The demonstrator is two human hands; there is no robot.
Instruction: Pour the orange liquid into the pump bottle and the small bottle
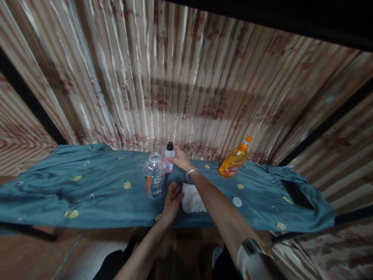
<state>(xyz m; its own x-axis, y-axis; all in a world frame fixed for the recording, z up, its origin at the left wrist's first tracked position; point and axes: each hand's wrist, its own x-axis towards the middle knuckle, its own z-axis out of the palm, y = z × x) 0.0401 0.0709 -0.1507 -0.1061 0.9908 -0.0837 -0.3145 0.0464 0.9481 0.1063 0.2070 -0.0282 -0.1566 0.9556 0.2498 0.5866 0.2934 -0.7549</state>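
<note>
My right hand (181,158), with a bracelet at the wrist, reaches to the back of the table and is closed around a small clear bottle (169,158) with a black cap and a pink label. Just in front and to the left stands a large clear plastic bottle (155,177) without a cap, an orange patch on its side. My left hand (172,200) is to the right of that big bottle, fingers loosely curled and apart, holding nothing. Partly under my right forearm lies a folded white cloth (192,199), close to the left hand.
An orange pump bottle (233,160) stands at the back right. A white round cap (237,202) and a dark phone (297,194) lie on the right of the blue-green tablecloth (105,194). Behind the table hangs a pleated curtain (186,97), with black frame bars at the sides.
</note>
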